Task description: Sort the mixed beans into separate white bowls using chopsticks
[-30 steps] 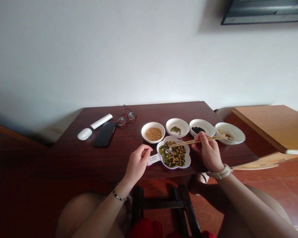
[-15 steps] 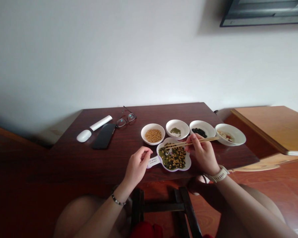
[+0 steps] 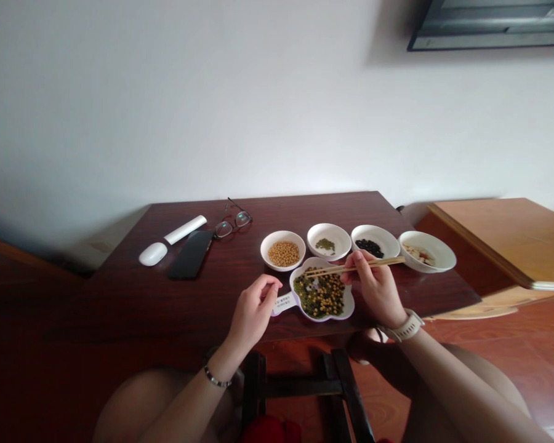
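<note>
A flower-shaped white dish [image 3: 348, 301] full of mixed yellow, green and dark beans sits near the front edge of a dark wooden table [image 3: 240, 289]. My left hand [image 3: 252, 311] pinches the dish's small handle [image 3: 284, 301]. My right hand [image 3: 373, 286] grips a pair of wooden chopsticks [image 3: 351, 266], whose tips lie over the far left part of the mixed beans. Behind the dish stand a bowl of yellow soybeans [image 3: 283, 250], a bowl of green beans [image 3: 329, 241], a bowl of black beans [image 3: 375, 241] and a bowl of pale pieces [image 3: 427, 251].
On the table's left lie a white mouse [image 3: 152, 253], a black phone [image 3: 190, 262], a white stick-shaped object [image 3: 185, 229] and glasses [image 3: 233, 223]. A lighter wooden tabletop [image 3: 512, 237] adjoins on the right. A dark stool frame [image 3: 305, 384] stands between my knees.
My right hand moved left with the chopsticks, from beside the rightmost bowl to over the mixed-bean dish. The left hand stayed on the handle.
</note>
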The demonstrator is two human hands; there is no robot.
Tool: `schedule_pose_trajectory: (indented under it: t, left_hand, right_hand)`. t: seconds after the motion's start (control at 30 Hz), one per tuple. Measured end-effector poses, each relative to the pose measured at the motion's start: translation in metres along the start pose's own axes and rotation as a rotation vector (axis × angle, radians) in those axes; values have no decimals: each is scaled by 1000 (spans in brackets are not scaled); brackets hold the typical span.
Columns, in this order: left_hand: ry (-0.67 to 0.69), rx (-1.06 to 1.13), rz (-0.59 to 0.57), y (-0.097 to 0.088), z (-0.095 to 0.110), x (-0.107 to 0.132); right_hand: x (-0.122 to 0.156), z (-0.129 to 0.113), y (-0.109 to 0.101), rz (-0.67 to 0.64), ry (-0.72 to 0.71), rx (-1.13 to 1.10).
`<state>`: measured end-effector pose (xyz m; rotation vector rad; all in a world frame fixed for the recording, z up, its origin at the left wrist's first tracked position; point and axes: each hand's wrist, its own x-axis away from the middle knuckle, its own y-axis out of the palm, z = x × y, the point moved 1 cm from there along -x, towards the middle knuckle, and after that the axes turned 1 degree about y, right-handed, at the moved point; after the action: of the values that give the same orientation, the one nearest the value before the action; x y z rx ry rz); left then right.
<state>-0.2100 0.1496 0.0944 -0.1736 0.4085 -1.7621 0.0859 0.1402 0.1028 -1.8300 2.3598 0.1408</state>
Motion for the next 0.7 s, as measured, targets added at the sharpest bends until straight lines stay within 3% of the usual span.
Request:
schedule_pose_trajectory:
  t: [0.7]
  left_hand:
    - [11, -30, 2, 0, 1, 0]
  right_hand:
    - [0, -4, 1, -14, -2, 3]
